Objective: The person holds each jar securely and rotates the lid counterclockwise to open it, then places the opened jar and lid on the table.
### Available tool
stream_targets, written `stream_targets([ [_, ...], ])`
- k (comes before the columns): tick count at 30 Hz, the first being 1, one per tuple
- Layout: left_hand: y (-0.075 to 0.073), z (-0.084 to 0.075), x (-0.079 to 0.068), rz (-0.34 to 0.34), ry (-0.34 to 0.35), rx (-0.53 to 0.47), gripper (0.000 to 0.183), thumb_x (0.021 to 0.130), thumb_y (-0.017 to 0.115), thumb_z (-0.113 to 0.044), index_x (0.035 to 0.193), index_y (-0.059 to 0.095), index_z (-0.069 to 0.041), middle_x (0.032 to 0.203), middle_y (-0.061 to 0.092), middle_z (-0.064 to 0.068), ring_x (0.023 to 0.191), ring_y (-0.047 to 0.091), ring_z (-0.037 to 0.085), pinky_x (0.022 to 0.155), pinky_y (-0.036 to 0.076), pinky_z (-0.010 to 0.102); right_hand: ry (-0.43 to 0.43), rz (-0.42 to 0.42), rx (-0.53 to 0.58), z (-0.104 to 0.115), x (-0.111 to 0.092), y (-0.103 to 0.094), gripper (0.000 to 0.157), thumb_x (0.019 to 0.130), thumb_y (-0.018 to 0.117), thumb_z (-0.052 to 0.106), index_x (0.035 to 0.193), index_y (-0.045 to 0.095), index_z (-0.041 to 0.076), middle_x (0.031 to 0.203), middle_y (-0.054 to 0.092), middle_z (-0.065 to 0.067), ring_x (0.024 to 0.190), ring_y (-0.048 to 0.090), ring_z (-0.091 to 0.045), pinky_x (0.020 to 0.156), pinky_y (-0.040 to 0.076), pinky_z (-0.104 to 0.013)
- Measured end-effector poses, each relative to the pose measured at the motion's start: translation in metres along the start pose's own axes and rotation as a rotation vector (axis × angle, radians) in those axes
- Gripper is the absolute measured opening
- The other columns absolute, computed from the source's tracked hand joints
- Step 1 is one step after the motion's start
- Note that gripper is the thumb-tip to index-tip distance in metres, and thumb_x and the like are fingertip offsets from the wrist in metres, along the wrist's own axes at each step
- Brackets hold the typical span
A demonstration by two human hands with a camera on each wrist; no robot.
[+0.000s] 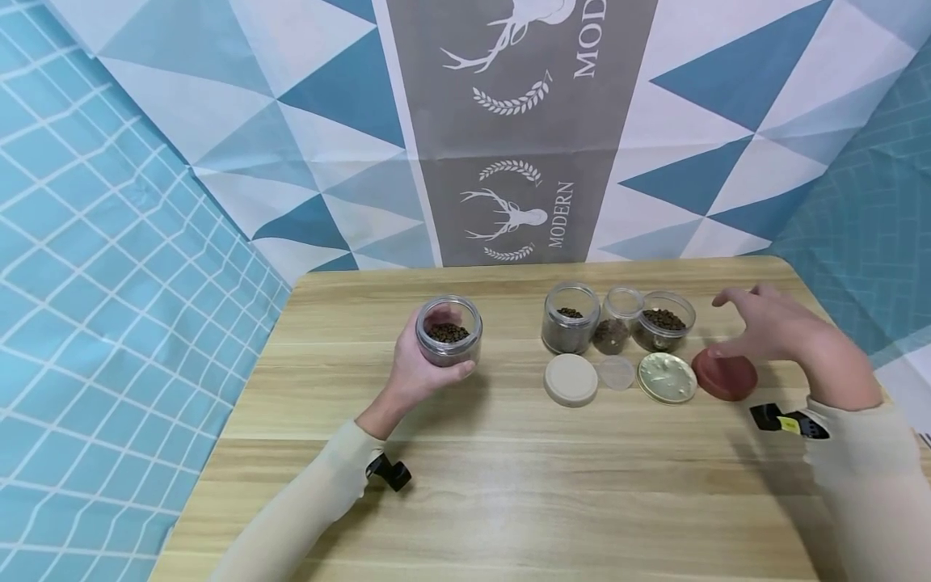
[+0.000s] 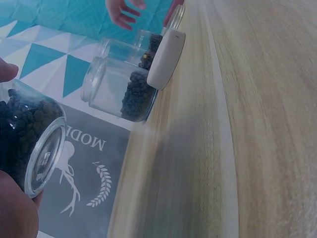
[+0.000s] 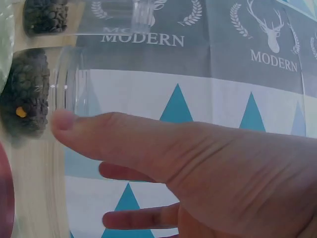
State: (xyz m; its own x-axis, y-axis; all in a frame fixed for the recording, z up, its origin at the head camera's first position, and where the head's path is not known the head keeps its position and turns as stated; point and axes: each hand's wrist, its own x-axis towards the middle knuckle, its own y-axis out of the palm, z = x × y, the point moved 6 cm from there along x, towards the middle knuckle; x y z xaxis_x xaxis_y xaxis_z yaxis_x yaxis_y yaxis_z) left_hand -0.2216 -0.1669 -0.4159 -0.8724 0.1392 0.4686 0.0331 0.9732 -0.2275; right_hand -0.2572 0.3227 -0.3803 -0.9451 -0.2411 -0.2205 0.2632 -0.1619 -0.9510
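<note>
My left hand (image 1: 418, 368) grips a clear, open-topped jar (image 1: 449, 349), part filled with dark brown granules, and keeps it raised over the left half of the table. Through the left wrist view the same jar (image 2: 34, 134) shows its round base, with fingers and thumb around its side. At the right, my right hand (image 1: 781, 325) hovers with thumb and fingers spread and nothing between them. Just below its thumb lies a red lid (image 1: 727, 380); whether they touch I cannot tell. The right wrist view has the short wide jar (image 3: 27, 94) beyond the thumb.
Three uncovered jars with dark granules stand in a row: a large jar (image 1: 570, 330), a slim jar (image 1: 612, 333) and a wide jar (image 1: 662, 323). Before them lie a cream lid (image 1: 570, 380), a clear lid (image 1: 617, 373) and a gold lid (image 1: 667, 377). Patterned sheets hang behind the wooden table (image 1: 509, 501).
</note>
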Motion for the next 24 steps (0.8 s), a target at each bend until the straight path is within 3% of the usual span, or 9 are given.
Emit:
stream_targets([
  [4, 0.000, -0.001, 0.000, -0.005, 0.011, -0.017, 0.086, 0.069, 0.095, -0.005, 0.144, 0.057, 0.009, 0.138, 0.069, 0.038, 0.124, 0.071, 0.014, 0.113, 0.054, 0.017, 0.034, -0.047, 0.017, 0.000, 0.002, -0.006, 0.077, 0.099, 0.082, 0.038, 0.150, 0.051, -0.010, 0.140, 0.045, -0.053, 0.125, 0.050, -0.067, 0.093, 0.053, -0.075],
  [8, 0.001, -0.004, 0.000, -0.010, 0.048, -0.035, 0.086, 0.067, 0.095, -0.002, 0.143, 0.057, 0.012, 0.136, 0.068, 0.041, 0.123, 0.071, 0.009, 0.114, 0.054, 0.017, 0.084, -0.236, 0.111, 0.003, 0.002, -0.013, 0.066, 0.108, 0.070, 0.037, 0.149, 0.051, -0.011, 0.148, 0.044, -0.053, 0.136, 0.042, -0.069, 0.102, 0.045, -0.081],
  [11, 0.001, -0.005, 0.001, -0.009, 0.065, -0.029, 0.086, 0.067, 0.095, -0.001, 0.143, 0.058, 0.012, 0.135, 0.070, 0.039, 0.124, 0.072, 0.012, 0.115, 0.054, 0.019, 0.115, -0.412, 0.232, 0.006, 0.000, -0.018, 0.062, 0.109, 0.067, 0.036, 0.150, 0.052, -0.008, 0.148, 0.045, -0.049, 0.133, 0.044, -0.063, 0.097, 0.044, -0.077],
  [14, 0.002, -0.006, 0.002, -0.010, 0.057, -0.025, 0.086, 0.067, 0.096, -0.001, 0.143, 0.058, 0.011, 0.135, 0.070, 0.038, 0.124, 0.072, 0.014, 0.116, 0.054, 0.019, 0.121, -0.511, 0.314, 0.011, -0.002, -0.019, 0.062, 0.110, 0.065, 0.040, 0.152, 0.054, -0.004, 0.145, 0.049, -0.044, 0.128, 0.050, -0.059, 0.093, 0.042, -0.072],
  [20, 0.003, -0.004, 0.001, -0.016, 0.016, -0.019, 0.085, 0.068, 0.096, -0.003, 0.143, 0.058, 0.009, 0.137, 0.071, 0.035, 0.124, 0.071, 0.011, 0.115, 0.054, 0.018, 0.048, -0.521, 0.494, 0.026, 0.000, -0.014, 0.070, 0.110, 0.065, 0.047, 0.159, 0.052, 0.000, 0.152, 0.048, -0.044, 0.135, 0.054, -0.063, 0.105, 0.044, -0.074],
  [24, 0.004, -0.003, 0.002, -0.010, 0.009, -0.006, 0.085, 0.068, 0.096, -0.004, 0.143, 0.059, 0.008, 0.137, 0.072, 0.033, 0.125, 0.072, 0.020, 0.115, 0.054, 0.019, 0.019, -0.530, 0.577, 0.038, 0.001, -0.010, 0.076, 0.107, 0.071, 0.046, 0.167, 0.047, 0.006, 0.160, 0.045, -0.040, 0.140, 0.054, -0.061, 0.106, 0.045, -0.069],
])
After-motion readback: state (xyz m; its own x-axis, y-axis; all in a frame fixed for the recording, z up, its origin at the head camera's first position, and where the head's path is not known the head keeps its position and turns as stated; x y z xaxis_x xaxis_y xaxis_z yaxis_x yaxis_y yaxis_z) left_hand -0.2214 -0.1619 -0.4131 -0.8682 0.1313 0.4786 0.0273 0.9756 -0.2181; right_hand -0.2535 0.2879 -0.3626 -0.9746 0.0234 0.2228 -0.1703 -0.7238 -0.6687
